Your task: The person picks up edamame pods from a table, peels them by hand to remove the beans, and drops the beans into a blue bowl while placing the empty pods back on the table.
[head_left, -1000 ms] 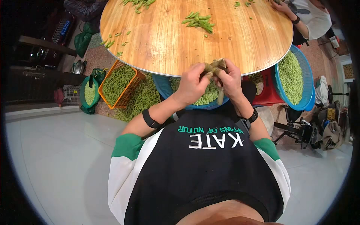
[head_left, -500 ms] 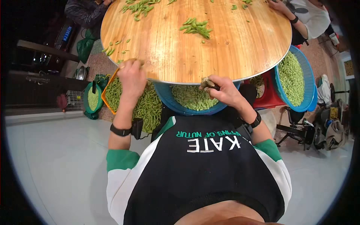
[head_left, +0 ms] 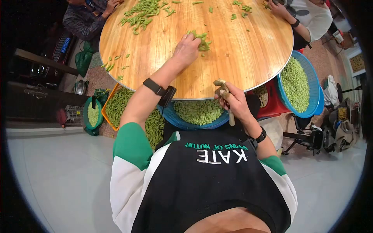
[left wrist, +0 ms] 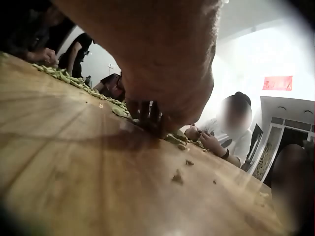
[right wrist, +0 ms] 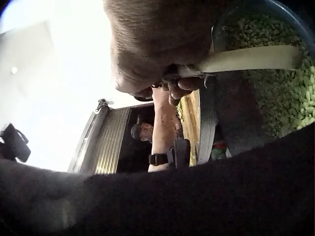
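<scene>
My left hand [head_left: 188,48] reaches over the table to a small pile of green bean pods [head_left: 203,43], its fingers down among them. In the left wrist view those fingers [left wrist: 152,115] bend toward the wood beside the pods; I cannot tell whether they grip any. Near the table's front edge, my right hand [head_left: 235,100] holds a tool with a pale handle [head_left: 232,118] that sticks out below the palm. Brownish coverings [head_left: 219,82] show at that hand's thumb and fingertip. The flat pale handle also appears in the right wrist view, and shelled beans [right wrist: 305,98] lie beyond it.
Below the round wooden table [head_left: 155,58] stands a blue basin [head_left: 175,121] of shelled beans. An orange crate [head_left: 105,105] of pods is at left, a larger blue basket [head_left: 312,79] of beans at right. More pods [head_left: 142,17] and two other people are across the table.
Both hands were together at the table edge; then the left swung out left over the crate and now reaches forward to the pods. The right has stayed near the edge with the tool.
</scene>
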Demonstrator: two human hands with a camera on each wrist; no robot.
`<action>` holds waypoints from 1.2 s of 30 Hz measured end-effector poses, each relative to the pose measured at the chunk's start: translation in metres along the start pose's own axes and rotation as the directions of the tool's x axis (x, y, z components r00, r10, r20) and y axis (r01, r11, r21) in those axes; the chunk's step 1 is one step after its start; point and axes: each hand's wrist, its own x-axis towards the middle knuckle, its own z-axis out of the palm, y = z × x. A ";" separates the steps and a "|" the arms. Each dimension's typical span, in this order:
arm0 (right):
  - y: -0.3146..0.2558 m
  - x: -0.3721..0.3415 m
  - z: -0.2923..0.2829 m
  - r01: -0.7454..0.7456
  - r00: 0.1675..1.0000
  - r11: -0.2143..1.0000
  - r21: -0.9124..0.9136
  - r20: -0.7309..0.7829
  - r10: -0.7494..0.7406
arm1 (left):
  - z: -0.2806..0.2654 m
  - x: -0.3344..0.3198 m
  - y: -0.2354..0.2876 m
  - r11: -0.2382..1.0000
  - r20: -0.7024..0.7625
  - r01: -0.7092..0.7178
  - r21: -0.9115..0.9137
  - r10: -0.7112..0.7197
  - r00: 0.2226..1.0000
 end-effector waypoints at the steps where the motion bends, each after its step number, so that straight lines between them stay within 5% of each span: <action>1: 0.000 0.001 -0.001 -0.001 1.000 1.000 0.002 -0.001 0.001 | -0.001 -0.005 0.001 1.000 -0.029 -0.006 -0.010 0.006 1.000; 5: -0.002 0.007 0.000 0.001 1.000 0.987 0.158 -0.026 0.003 | -0.012 -0.027 0.015 0.987 -0.059 0.039 -0.155 -0.048 0.997; 7: -0.002 0.010 0.005 0.004 0.999 0.972 0.233 -0.034 0.004 | -0.019 -0.035 0.021 0.983 0.114 0.101 -0.150 -0.084 0.990; 11: 0.002 0.017 0.013 0.037 0.999 0.961 0.275 -0.042 -0.026 | -0.023 -0.035 0.028 0.964 0.120 0.174 -0.199 -0.152 0.981; 13: 0.002 0.015 0.014 0.038 0.998 0.963 0.266 -0.049 -0.025 | -0.028 -0.031 0.032 0.906 0.216 0.362 -0.221 -0.316 0.924; 17: 0.003 0.014 0.015 0.026 0.996 0.961 0.274 -0.085 -0.002 | -0.023 -0.036 0.027 0.947 0.185 0.297 -0.126 -0.272 0.945; 19: 0.001 0.016 0.015 0.034 0.995 0.958 0.285 -0.099 -0.005 | -0.031 -0.041 0.039 0.716 0.300 0.508 -0.479 -0.410 0.861; 20: 0.000 0.017 0.015 0.040 0.994 0.954 0.296 -0.111 -0.007 | -0.036 -0.044 0.049 0.714 0.307 0.509 -0.480 -0.407 0.860; 22: -0.004 0.018 0.017 0.031 0.994 0.949 0.314 -0.106 0.003 | -0.046 -0.048 0.071 0.301 0.430 0.564 -0.769 -0.409 0.805; 25: -0.005 0.019 0.017 -0.016 0.997 0.926 0.377 -0.063 0.043 | -0.054 -0.058 0.090 0.117 0.526 0.589 -0.800 -0.334 0.782; 32: -0.002 0.014 0.018 -0.081 0.997 0.866 0.493 0.056 0.061 | -0.052 -0.071 0.099 0.006 0.580 0.622 -0.783 -0.355 0.733; 36: -0.005 0.010 0.017 -0.084 0.995 0.852 0.517 0.082 0.049 | -0.054 -0.076 0.103 0.064 0.533 0.589 -0.806 -0.357 0.767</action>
